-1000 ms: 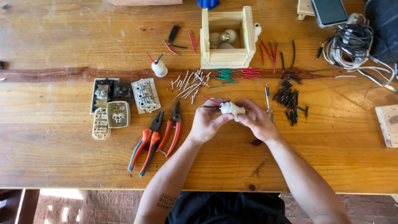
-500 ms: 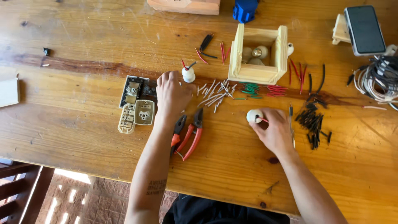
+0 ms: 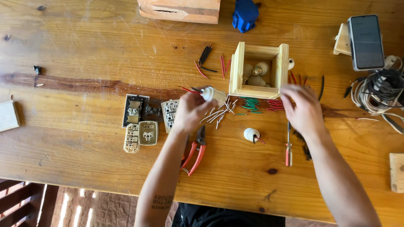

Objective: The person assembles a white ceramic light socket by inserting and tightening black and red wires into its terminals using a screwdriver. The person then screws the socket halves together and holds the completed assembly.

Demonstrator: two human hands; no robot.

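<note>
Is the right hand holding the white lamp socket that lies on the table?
No, the right hand is empty; that white lamp socket lies alone on the table.

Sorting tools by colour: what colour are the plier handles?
Red-orange, seen in the head view: the pliers lie by the left hand.

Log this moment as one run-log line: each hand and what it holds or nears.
left hand: holds white lamp socket | right hand: empty, over red wire pieces | second socket: lying on table

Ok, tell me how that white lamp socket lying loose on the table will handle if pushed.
The white lamp socket looks rounded, so it would likely roll or pivot rather than slide. It seems small and light. The short red wire sticking out may stop a full roll.
</note>
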